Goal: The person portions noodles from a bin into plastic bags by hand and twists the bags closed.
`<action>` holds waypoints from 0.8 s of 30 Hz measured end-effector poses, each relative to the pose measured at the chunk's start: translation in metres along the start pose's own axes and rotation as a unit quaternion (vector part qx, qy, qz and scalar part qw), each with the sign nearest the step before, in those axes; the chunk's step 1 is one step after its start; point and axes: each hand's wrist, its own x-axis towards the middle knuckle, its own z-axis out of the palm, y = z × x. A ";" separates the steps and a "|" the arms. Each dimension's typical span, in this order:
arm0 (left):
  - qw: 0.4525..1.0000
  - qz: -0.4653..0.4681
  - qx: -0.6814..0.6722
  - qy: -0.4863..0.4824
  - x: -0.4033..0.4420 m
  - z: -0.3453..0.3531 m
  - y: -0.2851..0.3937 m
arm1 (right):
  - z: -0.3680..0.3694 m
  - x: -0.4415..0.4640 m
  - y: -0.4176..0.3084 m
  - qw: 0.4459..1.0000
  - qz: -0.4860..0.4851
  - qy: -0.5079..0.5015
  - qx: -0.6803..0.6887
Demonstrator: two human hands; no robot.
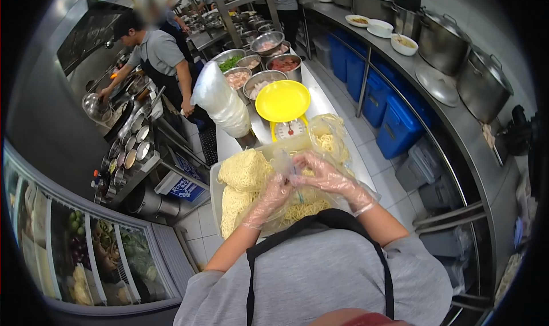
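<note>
Transparent thin plastic bag point(282, 162), bunched top pinched by left hand point(273, 193) and right hand point(325, 174) in clear gloves point(359, 198), fingers curled nearly closed, over a pale rectangular plastic tub point(215, 184) of yellow noodle bundles point(246, 170), yellow-panned dial scale point(290, 129) just beyond.

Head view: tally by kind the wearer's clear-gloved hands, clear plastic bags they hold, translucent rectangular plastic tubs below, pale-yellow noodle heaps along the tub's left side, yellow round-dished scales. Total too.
Clear-gloved left hand and right hand: 2
Clear plastic bag, held: 1
Translucent rectangular plastic tub: 1
Pale-yellow noodle heaps, left side: 2
Yellow round-dished scale: 1
Total: 7
</note>
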 end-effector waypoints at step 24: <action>0.982 0.038 0.177 0.050 -0.016 0.012 0.004 | -0.010 0.009 0.000 0.959 0.122 -0.214 -0.139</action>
